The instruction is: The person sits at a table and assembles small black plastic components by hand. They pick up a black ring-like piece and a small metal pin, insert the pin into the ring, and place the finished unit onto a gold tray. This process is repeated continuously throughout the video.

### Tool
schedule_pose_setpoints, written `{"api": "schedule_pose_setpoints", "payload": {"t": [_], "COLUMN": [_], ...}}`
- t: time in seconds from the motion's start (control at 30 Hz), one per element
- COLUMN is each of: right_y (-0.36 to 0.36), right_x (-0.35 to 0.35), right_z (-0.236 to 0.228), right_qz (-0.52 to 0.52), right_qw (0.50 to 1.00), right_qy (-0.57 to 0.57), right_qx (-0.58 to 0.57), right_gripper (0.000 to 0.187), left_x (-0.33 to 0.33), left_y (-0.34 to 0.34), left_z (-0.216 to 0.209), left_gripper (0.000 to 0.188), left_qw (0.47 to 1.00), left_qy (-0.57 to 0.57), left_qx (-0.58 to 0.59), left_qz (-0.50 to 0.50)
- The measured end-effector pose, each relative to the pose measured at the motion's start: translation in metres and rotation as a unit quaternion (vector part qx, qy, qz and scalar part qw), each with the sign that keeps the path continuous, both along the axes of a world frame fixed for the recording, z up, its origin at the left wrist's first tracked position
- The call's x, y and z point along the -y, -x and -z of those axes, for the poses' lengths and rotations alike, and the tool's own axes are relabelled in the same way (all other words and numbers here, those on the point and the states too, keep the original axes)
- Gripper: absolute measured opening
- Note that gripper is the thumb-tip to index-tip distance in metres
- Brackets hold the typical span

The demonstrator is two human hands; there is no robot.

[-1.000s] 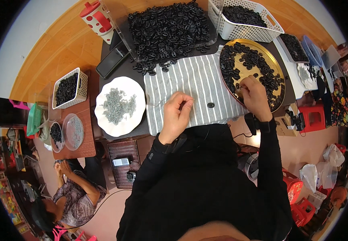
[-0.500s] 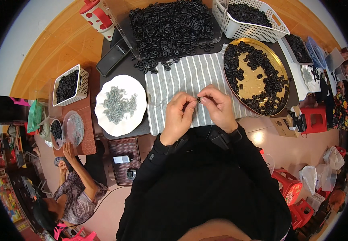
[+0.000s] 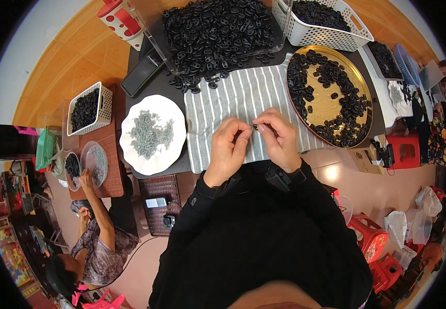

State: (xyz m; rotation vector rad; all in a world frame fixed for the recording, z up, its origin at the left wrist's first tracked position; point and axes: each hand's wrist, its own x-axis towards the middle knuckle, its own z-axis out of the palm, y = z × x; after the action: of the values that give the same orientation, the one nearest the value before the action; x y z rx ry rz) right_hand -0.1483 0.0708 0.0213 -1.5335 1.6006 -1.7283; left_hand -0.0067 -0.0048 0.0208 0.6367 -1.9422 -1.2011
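At the far left a second person sits at a low brown table (image 3: 110, 154), one hand (image 3: 86, 177) resting beside two round dishes, one dark-filled (image 3: 72, 166) and one grey-filled (image 3: 96, 159). On that table's far end stands one small white basket (image 3: 86, 108) of black pieces.

Next comes the dark main table (image 3: 135, 62), carrying one white scalloped plate (image 3: 152, 135) with a heap of small grey metal parts, one black phone-like slab (image 3: 141, 75) and one red-and-white spotted jug (image 3: 121, 18). A large loose pile of black oval rings (image 3: 217, 32) lies on a clear tray behind a grey-and-white striped cloth (image 3: 241, 98).

Over the near edge of that cloth, the left hand (image 3: 226, 150) is curled, thumb and forefinger pinched toward the middle; whether it grips anything of its own cannot be told. The right hand (image 3: 280, 138) meets it fingertip to fingertip, its thumb and forefinger closed on one small black ring piece (image 3: 255, 126), held just above the cloth between the two hands. Both sleeves are black, each wrist bearing a dark band.

To the right sits one round golden tray (image 3: 331, 100) scattered with black rings, and behind it one larger white basket (image 3: 322, 23) of the same. Red plastic stools (image 3: 367, 237) stand on the floor at lower right.
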Motion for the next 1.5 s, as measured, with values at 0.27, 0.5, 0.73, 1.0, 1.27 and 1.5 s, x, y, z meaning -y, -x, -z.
{"api": "schedule_pose_setpoints", "payload": {"t": [0.27,0.5,0.73,1.0,1.27,1.5], "right_y": [-0.001,-0.002,-0.003,-0.015,-0.011,-0.016], "right_x": [0.000,-0.001,-0.001,-0.001,-0.002,0.002], "right_z": [-0.002,0.000,0.002,0.002,-0.001,0.005], "right_qz": [-0.002,0.007,-0.002,0.035,0.048,0.037], "right_qw": [1.000,0.999,0.998,0.999,0.998,0.986], "right_qy": [0.003,0.010,0.015,0.021,0.020,0.025], "right_qx": [-0.017,-0.040,-0.068,-0.025,0.037,0.160], "right_gripper": [0.016,0.016,0.019,0.018,0.018,0.015], "left_x": [-0.001,0.000,0.000,-0.002,-0.005,-0.003], "left_y": [0.001,0.000,-0.002,0.002,0.005,0.001], "left_z": [0.000,-0.003,0.002,0.000,0.003,0.007], "left_gripper": [0.001,0.002,0.003,0.003,0.012,0.009], "left_qw": [1.000,1.000,1.000,0.999,0.989,0.994], "left_qy": [0.003,0.007,0.013,-0.019,-0.112,-0.087], "left_qx": [0.001,-0.003,-0.008,-0.034,-0.096,-0.059], "left_qz": [0.000,0.006,0.013,0.013,-0.005,0.020]}}
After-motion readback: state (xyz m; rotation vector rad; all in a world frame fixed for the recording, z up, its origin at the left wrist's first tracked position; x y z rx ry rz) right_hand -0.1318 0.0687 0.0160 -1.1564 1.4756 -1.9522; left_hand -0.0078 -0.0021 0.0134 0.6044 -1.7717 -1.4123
